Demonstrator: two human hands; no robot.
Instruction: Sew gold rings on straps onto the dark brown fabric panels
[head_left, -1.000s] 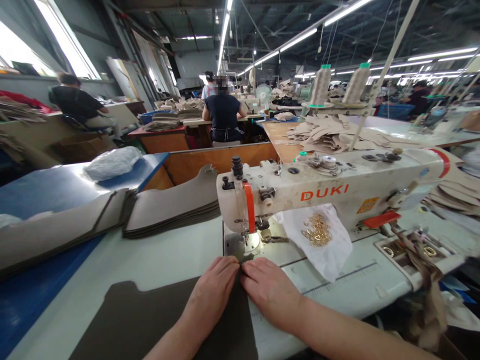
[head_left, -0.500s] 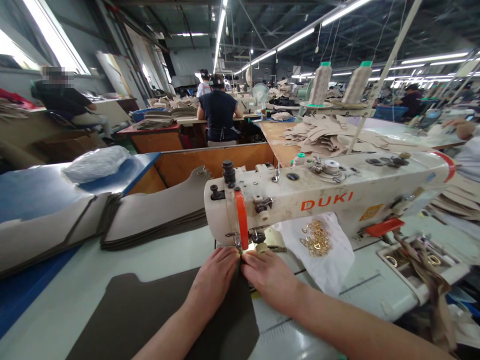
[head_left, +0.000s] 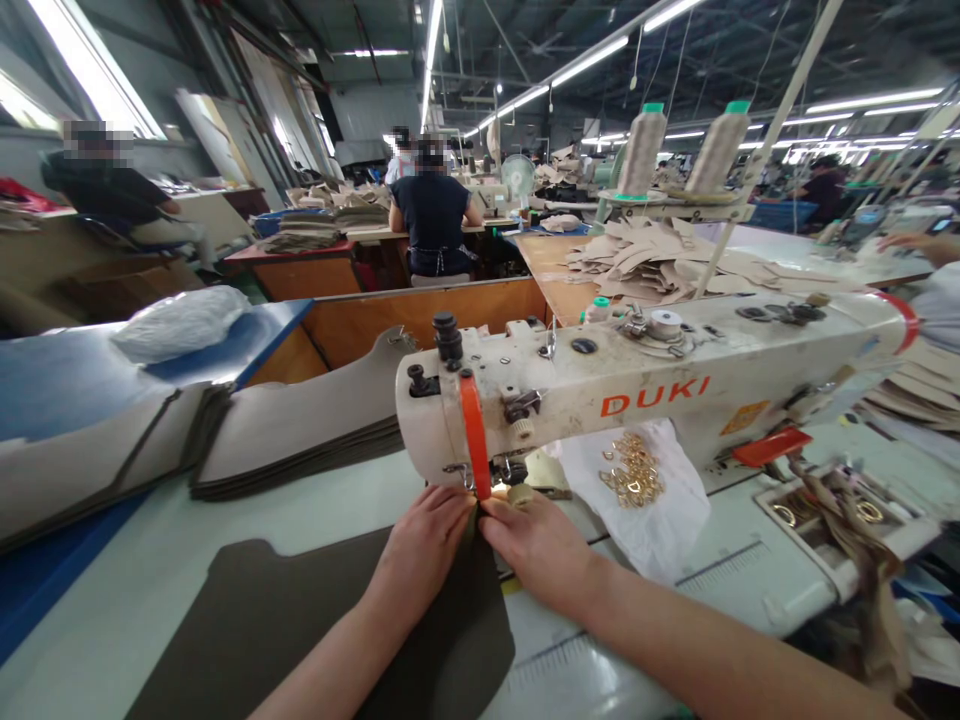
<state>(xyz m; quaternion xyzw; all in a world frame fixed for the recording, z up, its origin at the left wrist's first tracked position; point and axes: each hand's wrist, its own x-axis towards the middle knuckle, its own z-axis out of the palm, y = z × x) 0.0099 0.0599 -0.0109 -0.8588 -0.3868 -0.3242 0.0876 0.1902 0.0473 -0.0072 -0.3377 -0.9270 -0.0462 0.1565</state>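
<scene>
Hands, two: left hand (head_left: 420, 545) and right hand (head_left: 536, 550), just beside each other, fingertips closed on the far end of the dark panel, close under the needle end of the machine; any small part between the fingertips is hidden.

Dark panel (head_left: 300, 610), one: brown-grey, matt, plain, lying flat; far-left outline stepped and curved, right-hand corner blunted. It lies on the pale green table (head_left: 322, 525), from the needle end towards the near edge, and runs out of view.

Sewing machine (head_left: 562, 370), one: white, scuffed, lettered DUKI in orange, standing along the table's far edge.

White sheet (head_left: 679, 515), one, under the machine arm, bearing gold-coloured metal rings (head_left: 634, 475), too heaped to count.

Tray (head_left: 844, 575), one, at the table's near edge, far right: two larger gold rings (head_left: 868, 512) visible, and brown strapping (head_left: 855, 535) hanging over the rim.

Panel stack (head_left: 300, 430), one, at the table's far-left corner: pale upper face, dark edges.

Thread cones (head_left: 643, 150), two large, green-tipped, beyond the machine.
</scene>
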